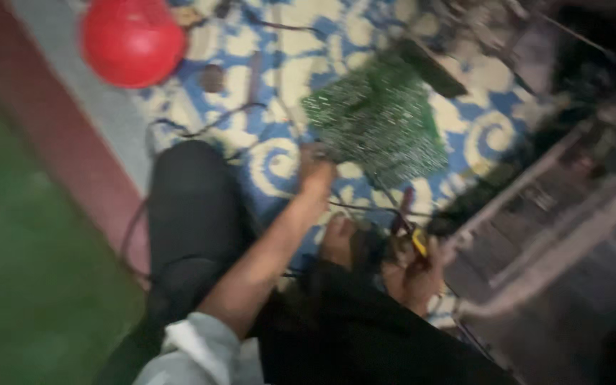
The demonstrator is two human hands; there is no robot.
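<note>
The view is motion-blurred throughout; fine detail is lost. We see the left hand (316,165) stretched forward at the end of a bare forearm, meeting the lower left edge of a green circuit board (376,120). The board sits tilted over a blue-and-white patterned mat (279,64), left of the frame's centre line and above the hands. The fingers seem to pinch the board's edge, but blur hides how far they close; we cannot tell the grip for certain.

The right hand (411,271) sits lower, near the frame's middle, curled around a small tool with a yellow-and-dark handle (415,239). Its tip is unreadable. Thin dark wires (365,208) run between the two hands; their ends are lost.

A bare foot (338,241) lies just left of the right hand. A knee in dark cloth (194,207) covers part of the mat. A red ball (132,39) is cut off by the top edge. At right, a pale metal frame (536,235) is smeared and partly out of view; what it belongs to we cannot make out.
</note>
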